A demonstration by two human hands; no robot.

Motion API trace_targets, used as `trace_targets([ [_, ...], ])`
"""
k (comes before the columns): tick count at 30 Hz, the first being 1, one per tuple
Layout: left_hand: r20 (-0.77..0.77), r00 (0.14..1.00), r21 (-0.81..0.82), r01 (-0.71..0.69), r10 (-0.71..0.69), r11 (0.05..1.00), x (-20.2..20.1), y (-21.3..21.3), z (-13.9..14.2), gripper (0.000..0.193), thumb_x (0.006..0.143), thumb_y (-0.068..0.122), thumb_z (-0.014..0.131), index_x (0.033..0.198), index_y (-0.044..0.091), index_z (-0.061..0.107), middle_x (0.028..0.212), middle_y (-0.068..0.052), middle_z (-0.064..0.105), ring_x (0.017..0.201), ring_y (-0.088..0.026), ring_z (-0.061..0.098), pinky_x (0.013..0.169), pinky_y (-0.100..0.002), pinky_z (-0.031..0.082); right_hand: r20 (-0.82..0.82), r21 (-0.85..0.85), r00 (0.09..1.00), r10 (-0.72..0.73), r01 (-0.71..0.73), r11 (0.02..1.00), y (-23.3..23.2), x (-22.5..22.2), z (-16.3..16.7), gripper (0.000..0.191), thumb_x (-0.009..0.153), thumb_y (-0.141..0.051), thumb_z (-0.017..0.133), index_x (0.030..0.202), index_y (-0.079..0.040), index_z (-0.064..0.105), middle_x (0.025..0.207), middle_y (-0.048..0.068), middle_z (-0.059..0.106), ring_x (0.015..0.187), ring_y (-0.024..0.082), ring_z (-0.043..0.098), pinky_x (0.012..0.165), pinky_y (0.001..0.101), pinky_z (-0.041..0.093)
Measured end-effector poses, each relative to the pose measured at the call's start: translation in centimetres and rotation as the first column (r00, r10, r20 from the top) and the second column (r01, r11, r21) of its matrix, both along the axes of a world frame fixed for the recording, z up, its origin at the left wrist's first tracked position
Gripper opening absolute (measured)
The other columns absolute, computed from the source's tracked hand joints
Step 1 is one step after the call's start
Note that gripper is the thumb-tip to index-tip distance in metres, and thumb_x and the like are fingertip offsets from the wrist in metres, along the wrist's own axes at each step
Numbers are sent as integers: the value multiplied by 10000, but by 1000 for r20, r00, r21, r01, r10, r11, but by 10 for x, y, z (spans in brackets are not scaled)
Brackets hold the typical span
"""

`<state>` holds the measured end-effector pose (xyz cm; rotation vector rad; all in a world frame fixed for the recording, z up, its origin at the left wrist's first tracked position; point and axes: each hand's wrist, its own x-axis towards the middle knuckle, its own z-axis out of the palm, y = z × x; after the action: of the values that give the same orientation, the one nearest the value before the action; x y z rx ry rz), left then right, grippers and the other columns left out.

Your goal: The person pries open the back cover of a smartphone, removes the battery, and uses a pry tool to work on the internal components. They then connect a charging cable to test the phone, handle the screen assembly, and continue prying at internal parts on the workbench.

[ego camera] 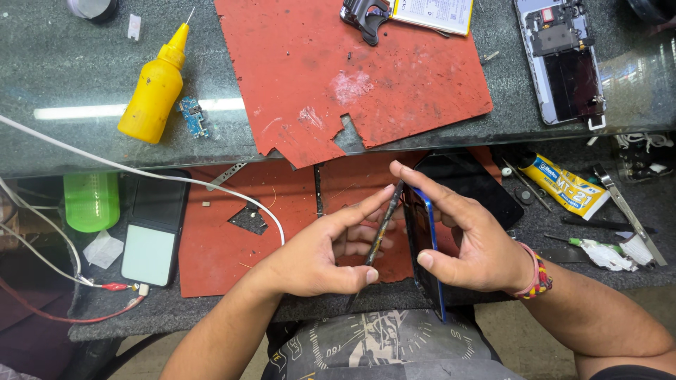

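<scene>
The left hand (317, 257) pinched a thin dark panel (384, 225) between thumb and index finger, holding it edge-on to the camera so that only its narrow side showed. The right hand (468, 243) gripped a blue-framed phone (424, 246) the same way, on edge, thumb on the near side and the fingers curled round the far side. Panel and phone stood just beside each other, nearly parallel, above the front edge of the lower shelf; whether they touched I could not tell. A red and yellow beaded bracelet (539, 276) sat on the right wrist. Under the hands lay a worn red mat (225, 253) with a ragged hole cut in it, and to its left a phone with a pale screen (151, 229) lay flat beside a green container (91, 200). A white cable (141, 172) ran across that side. To the right of the hands a yellow glue tube (563, 186) rested near a few slim tools. On the glass top above, a second red mat (359, 70) lay with a yellow squeeze bottle (153, 88) to its left, a small blue circuit board (192, 116) just beside the bottle, and an opened phone body (567, 60) well apart at the right.
</scene>
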<state>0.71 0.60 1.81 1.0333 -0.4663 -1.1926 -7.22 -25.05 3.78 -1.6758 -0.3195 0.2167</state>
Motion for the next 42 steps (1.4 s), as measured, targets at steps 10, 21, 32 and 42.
trace_targets([
  [10, -103, 992, -131, -92, 79, 987, 1, 3, -8, 680, 963, 220, 656, 1549, -16, 403, 1465, -171, 556, 1237, -271, 639, 1065, -433, 550, -189, 251, 982, -16, 64, 966, -5, -4, 1, 921, 940, -280, 723, 1658, -30, 202, 1747, 163, 264, 1372, 210, 545, 1186, 407, 432],
  [21, -119, 986, -92, -128, 116, 988, -1, 0, -9, 617, 963, 200, 611, 1504, -40, 437, 1432, -188, 584, 1215, -285, 666, 1042, -446, 577, -159, 244, 987, -36, 75, 967, -5, -6, -3, 919, 954, -284, 729, 1660, -39, 194, 1756, 171, 243, 1383, 213, 539, 1185, 409, 435],
  [32, -174, 977, -113, -145, 125, 983, 1, -1, -7, 681, 914, 173, 639, 1523, -30, 413, 1447, -185, 577, 1221, -293, 662, 1057, -451, 564, -206, 254, 975, -85, 137, 957, -2, -5, -3, 985, 905, -317, 808, 1637, -34, 212, 1727, 135, 270, 1378, 218, 549, 1167, 419, 455],
  [42, -154, 980, -118, -146, 127, 982, -2, -1, -11, 655, 907, 119, 622, 1516, -27, 430, 1432, -173, 594, 1232, -270, 659, 1075, -442, 564, -277, 295, 959, -64, 149, 944, 0, -6, 2, 1040, 871, -322, 843, 1653, -31, 222, 1613, 129, 389, 1354, 213, 557, 1161, 424, 465],
])
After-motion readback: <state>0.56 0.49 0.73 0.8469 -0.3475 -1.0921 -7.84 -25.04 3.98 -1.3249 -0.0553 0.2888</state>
